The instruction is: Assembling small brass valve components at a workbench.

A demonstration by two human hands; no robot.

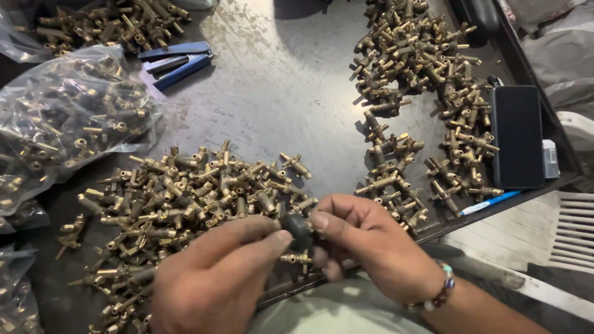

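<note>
Left hand (pixel 213 278): closed on black knob (pixel 298 227); wrist cut off.
Right hand (pixel 365 244): pinched on same knob.
Brass valve (pixel 296 258): below knob, largely hidden by fingers.

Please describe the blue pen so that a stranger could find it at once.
Look at the dark metal table, along its right edge. Beside the black phone and next to the brass fittings lies the pen. It is the only thin, blue and white thing there.
</note>
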